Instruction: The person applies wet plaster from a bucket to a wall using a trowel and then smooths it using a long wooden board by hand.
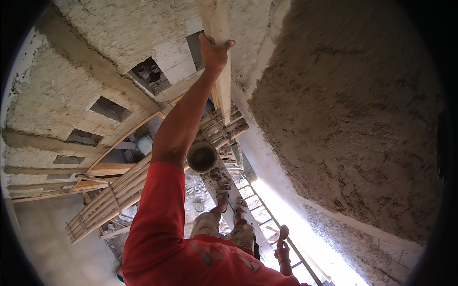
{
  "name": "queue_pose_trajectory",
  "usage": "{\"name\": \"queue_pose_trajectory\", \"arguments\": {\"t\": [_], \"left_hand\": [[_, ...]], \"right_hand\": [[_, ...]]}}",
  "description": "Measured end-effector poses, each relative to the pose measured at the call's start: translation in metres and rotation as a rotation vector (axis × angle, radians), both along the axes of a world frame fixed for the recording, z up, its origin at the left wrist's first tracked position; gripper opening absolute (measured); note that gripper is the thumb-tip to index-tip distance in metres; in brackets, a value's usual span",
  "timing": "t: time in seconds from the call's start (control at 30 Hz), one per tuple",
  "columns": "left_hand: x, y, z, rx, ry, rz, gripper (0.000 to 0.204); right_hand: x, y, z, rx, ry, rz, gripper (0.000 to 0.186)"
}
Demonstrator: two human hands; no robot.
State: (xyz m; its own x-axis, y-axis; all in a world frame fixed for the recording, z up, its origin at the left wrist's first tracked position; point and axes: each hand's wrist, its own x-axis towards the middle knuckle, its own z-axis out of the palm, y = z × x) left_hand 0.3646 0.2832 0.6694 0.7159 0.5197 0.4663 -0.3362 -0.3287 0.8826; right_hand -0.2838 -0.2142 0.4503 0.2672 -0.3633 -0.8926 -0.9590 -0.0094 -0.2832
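My left hand (215,53) is raised high at the top of the view, closed around a long, pale wooden board (217,16) that runs down from the upper edge. Below my left hand, beside my forearm, a round bucket (202,155) with grey, mortar-like material inside rests by the narrow walkway plank (217,174). My right hand (281,251) is low at the right, closed on a small hand tool (284,232), perhaps a trowel; its exact kind is unclear.
My sandalled feet are on the narrow plank. Bamboo scaffolding (107,205) spreads left, and a ladder (257,202) lies beside the plank on the right. A plastered wall with several recesses (109,108) fills the upper left; a rough plastered surface (348,119) fills the right.
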Motion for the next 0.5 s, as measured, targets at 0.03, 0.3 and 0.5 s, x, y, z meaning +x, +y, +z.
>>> {"name": "queue_pose_trajectory", "arguments": {"t": [0.03,0.3,0.5], "left_hand": [[0.007,-0.005,0.002,0.021,0.025,0.021,0.061],[0.078,0.006,-0.013,0.124,0.115,0.088,0.06],[0.15,0.026,-0.01,0.175,0.228,0.047,0.056]], "right_hand": [[-0.01,-0.002,-0.001,-0.016,-0.011,-0.003,0.048],[-0.019,0.009,0.001,-0.093,0.001,-0.067,0.043],[0.024,0.024,-0.014,-0.085,0.005,-0.05,0.042]]}}
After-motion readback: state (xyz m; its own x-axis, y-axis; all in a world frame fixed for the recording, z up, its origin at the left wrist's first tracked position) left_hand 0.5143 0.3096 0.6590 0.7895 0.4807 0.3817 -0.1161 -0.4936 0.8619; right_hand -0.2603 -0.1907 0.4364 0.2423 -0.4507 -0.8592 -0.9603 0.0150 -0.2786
